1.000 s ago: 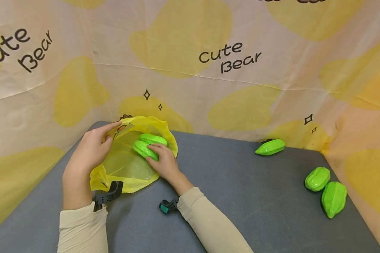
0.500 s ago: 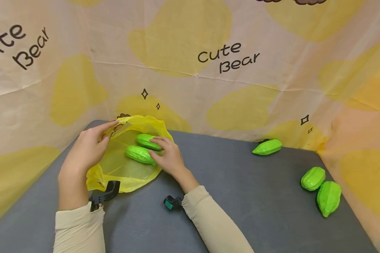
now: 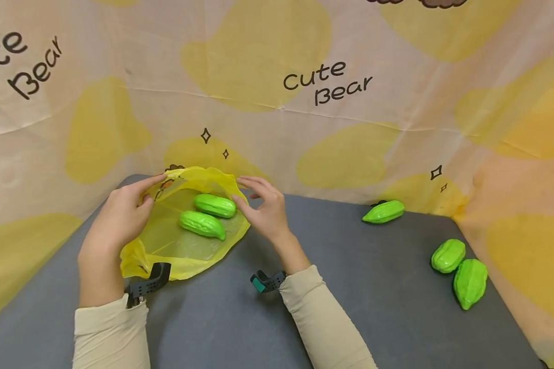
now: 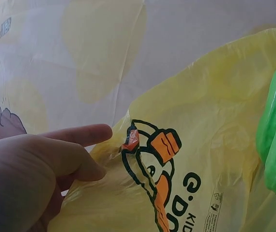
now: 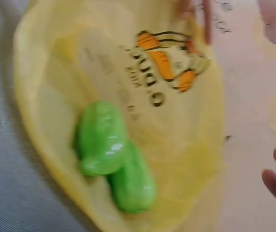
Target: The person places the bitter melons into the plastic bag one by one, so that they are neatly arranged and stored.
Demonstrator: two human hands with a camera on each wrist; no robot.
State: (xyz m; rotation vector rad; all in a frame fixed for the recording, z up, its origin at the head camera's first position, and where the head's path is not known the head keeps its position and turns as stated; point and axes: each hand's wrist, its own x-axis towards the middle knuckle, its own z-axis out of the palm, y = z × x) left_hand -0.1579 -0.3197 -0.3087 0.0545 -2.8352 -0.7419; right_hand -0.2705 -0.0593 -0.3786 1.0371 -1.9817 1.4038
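Fingers of right hand [image 3: 269, 211] released, loosely spread, just beside yellow bag [image 3: 161, 243]. Left hand [image 3: 125, 212] has index and thumb at far-left rim; pinching or merely touching, cannot tell. Printed cloth [image 3: 258, 66] walls grey table [image 3: 351, 287]. Bag on table, mouth wide. Two green gourds [image 3: 215, 205] inside, side by side. Three others [image 3: 384, 212] [image 3: 471, 282] [image 3: 448, 255] rightward.

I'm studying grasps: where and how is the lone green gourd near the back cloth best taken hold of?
Probably around the thick middle of the green gourd, from above and the near side, using the right hand. It lies roughly left to right, so a grip across its width should fit; the left end tapers, and the cloth stands close behind.
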